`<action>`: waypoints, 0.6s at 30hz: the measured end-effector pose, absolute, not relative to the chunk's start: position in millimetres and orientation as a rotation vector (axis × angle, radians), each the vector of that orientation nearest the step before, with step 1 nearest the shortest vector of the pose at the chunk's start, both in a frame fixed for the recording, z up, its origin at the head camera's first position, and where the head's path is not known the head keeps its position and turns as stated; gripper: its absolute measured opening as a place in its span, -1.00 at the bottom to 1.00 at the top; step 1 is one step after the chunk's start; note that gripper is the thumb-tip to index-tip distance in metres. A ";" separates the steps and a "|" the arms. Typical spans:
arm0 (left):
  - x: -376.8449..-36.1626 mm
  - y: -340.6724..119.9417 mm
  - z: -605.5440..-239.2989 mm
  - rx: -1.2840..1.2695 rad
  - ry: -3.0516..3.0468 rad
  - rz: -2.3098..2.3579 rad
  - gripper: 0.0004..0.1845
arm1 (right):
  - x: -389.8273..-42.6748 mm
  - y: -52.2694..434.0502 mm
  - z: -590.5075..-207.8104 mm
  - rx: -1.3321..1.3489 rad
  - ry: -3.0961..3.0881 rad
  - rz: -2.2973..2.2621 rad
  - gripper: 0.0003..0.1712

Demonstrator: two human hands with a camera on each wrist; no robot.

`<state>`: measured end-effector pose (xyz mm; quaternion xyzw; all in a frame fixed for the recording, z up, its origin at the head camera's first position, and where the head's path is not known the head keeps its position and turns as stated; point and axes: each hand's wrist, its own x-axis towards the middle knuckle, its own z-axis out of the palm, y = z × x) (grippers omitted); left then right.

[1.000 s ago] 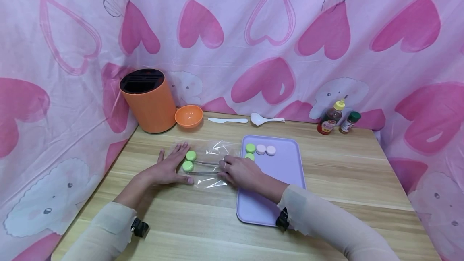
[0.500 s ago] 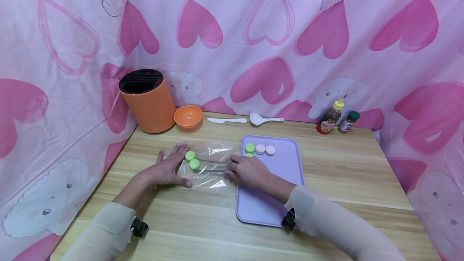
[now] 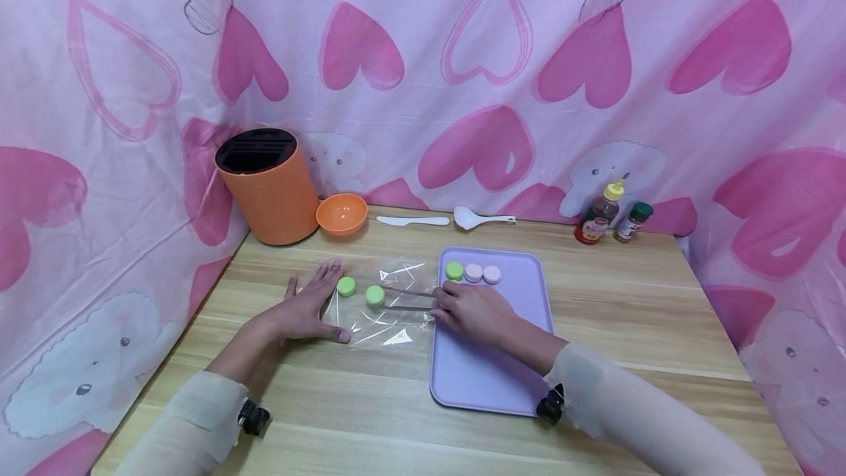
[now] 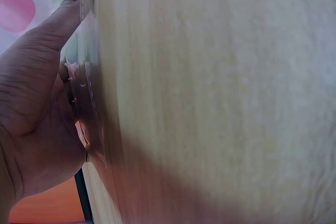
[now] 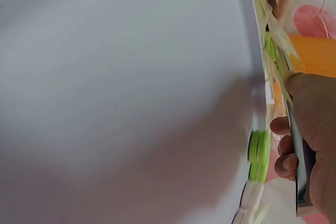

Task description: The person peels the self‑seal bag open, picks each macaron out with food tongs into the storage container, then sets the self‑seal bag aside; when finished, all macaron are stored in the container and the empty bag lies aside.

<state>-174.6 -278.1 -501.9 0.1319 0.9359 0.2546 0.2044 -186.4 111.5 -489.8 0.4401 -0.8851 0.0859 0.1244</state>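
The right hand [image 3: 474, 312] clamps thin metal tongs [image 3: 405, 299] on a round green macaron [image 3: 375, 295]; at nine o'clock, the left hand [image 3: 305, 306], fingers spread flat, presses the clear plastic bag [image 3: 386, 329].

I count three green discs [image 3: 375, 295]; two pink discs [image 3: 474, 272]; one tray [image 3: 522, 358]; one tongs [image 3: 406, 299]; one plastic bag [image 3: 390, 322]; two bottles [image 3: 598, 216].

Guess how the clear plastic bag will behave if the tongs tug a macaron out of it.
The clear plastic bag looks thin and crinkled, so probably floppy and light, apt to slide. That may be why the left hand presses it flat. The tongs grip a green macaron.
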 end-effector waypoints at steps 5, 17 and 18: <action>-174.7 -277.8 -502.2 0.378 2.620 0.694 0.59 | -183.6 130.8 -487.2 1.207 -2.622 0.254 -0.64; -175.7 -277.0 -503.8 0.372 2.619 0.684 0.59 | -180.2 182.4 -472.9 1.092 -2.637 0.260 -0.56; -175.7 -276.9 -503.8 0.371 2.619 0.687 0.59 | -180.0 186.6 -471.3 1.084 -2.642 0.254 -0.55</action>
